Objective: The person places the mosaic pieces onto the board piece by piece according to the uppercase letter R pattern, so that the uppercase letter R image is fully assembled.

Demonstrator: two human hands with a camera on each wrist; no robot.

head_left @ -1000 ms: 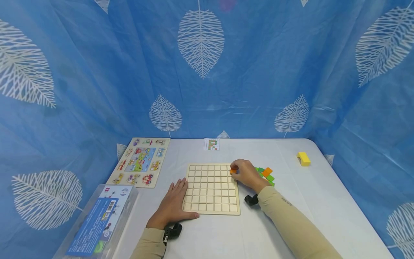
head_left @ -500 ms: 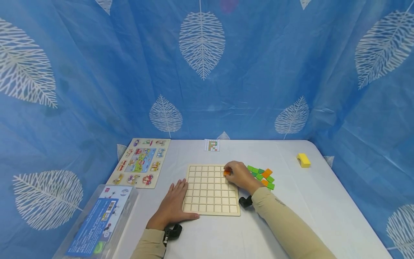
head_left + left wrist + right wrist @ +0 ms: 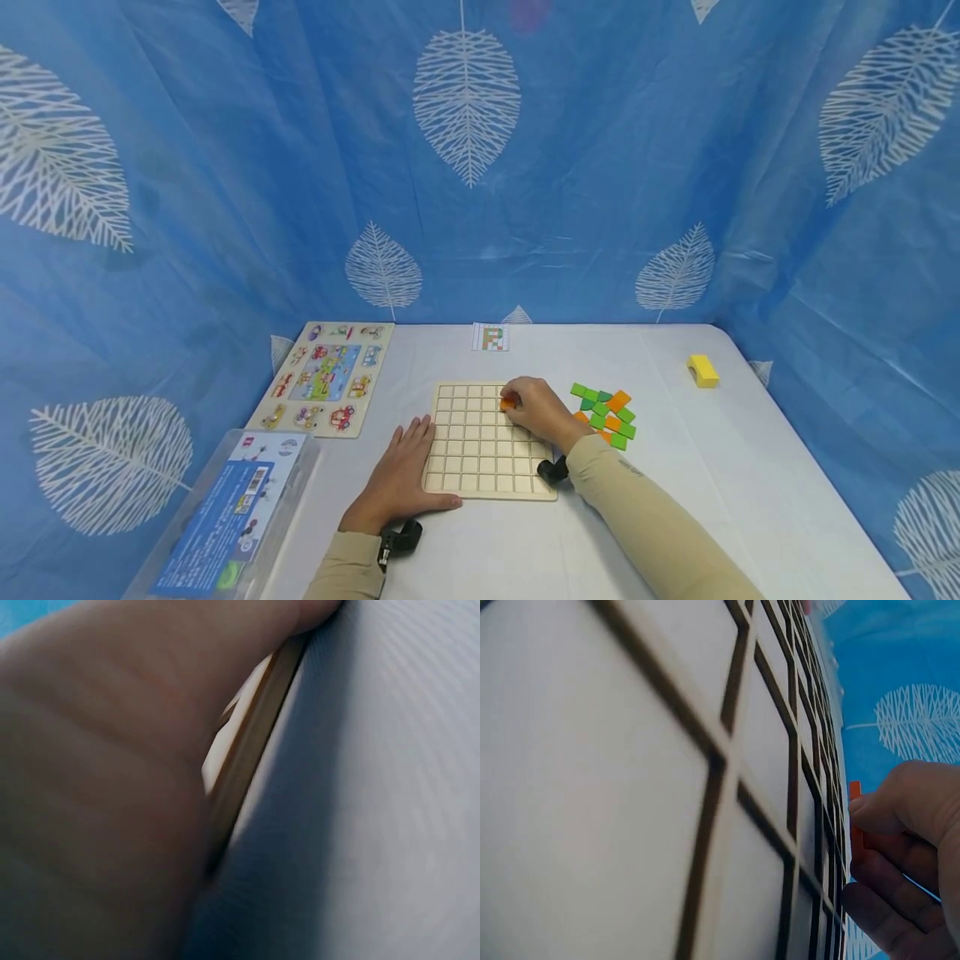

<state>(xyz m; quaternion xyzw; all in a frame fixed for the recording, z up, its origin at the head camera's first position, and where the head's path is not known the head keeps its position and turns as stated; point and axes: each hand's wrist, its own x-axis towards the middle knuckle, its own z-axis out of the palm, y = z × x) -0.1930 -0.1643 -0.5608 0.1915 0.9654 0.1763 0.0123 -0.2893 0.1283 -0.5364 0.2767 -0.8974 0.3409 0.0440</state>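
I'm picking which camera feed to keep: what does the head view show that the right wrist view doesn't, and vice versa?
Only head: the yellow block, green tiles, vehicle puzzle and printed card.
Only right wrist: the undersides of the curled lower fingers, seen close up.
Both: the right hand pinching an orange tile by the gridded board.

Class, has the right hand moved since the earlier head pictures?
Yes, the right hand moved left, farther across the grid board from its right edge.
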